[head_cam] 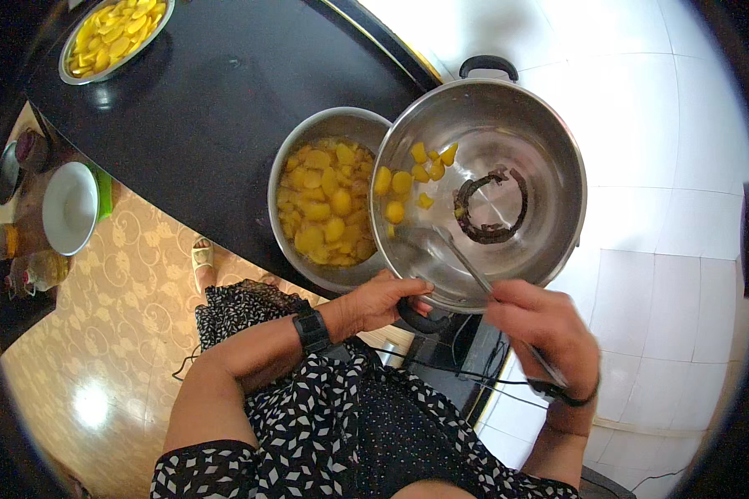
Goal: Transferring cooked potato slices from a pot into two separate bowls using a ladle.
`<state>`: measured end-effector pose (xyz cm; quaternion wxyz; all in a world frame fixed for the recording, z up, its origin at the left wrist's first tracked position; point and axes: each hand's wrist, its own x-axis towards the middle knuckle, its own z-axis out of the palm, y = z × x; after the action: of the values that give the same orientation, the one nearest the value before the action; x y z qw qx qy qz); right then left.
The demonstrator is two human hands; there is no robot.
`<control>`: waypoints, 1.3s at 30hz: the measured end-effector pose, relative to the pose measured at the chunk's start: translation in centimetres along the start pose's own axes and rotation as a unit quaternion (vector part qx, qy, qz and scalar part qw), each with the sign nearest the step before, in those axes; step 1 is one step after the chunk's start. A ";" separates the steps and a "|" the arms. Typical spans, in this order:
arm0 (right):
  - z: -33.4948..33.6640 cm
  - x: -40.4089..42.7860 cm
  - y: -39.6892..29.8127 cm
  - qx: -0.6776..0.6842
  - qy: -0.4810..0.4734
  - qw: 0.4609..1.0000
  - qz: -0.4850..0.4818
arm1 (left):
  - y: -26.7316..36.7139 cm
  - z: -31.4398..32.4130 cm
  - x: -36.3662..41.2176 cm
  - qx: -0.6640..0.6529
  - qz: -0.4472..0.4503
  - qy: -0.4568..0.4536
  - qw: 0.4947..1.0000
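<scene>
My left hand [390, 300] grips the near black handle [425, 322] of a large steel pot [540, 150]. The pot is tilted, its left rim over a second steel pot [293, 262] full of yellow slices in liquid [324, 206]. In my right hand [540, 327], blurred, is a metal spoon or ladle [465, 259] whose head is inside the tilted pot. Several yellow pieces [402, 183] lie on that pot's left inner wall. A dark, broken burnt-looking ring [524, 193] marks its bottom.
Both pots are at the black countertop [225, 118], beside a white tiled wall [630, 137]. A steel bowl of yellow slices [109, 43] stands at the far left. A white bowl [72, 209] and bottles [47, 271] are farther left. Black cables [449, 369] run near my waist.
</scene>
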<state>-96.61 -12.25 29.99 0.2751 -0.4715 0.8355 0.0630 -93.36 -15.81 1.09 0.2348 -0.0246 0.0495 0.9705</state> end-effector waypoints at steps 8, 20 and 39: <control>3.8 2.6 1.4 -0.084 0.234 0.968 -0.036 | -0.6 0.0 0.8 -0.024 0.003 0.002 1.000; 7.9 4.8 -0.2 -0.033 0.216 0.974 -0.051 | -0.1 1.4 0.1 -0.058 0.043 -0.020 0.997; 10.1 4.5 1.2 -0.145 0.235 0.961 0.001 | -0.5 1.0 0.5 -0.059 0.018 -0.021 0.998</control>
<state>-95.42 -11.32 18.97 -0.0005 -0.5067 0.8592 0.0710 -93.58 -15.00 1.95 0.2162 -0.0174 -0.0119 0.9761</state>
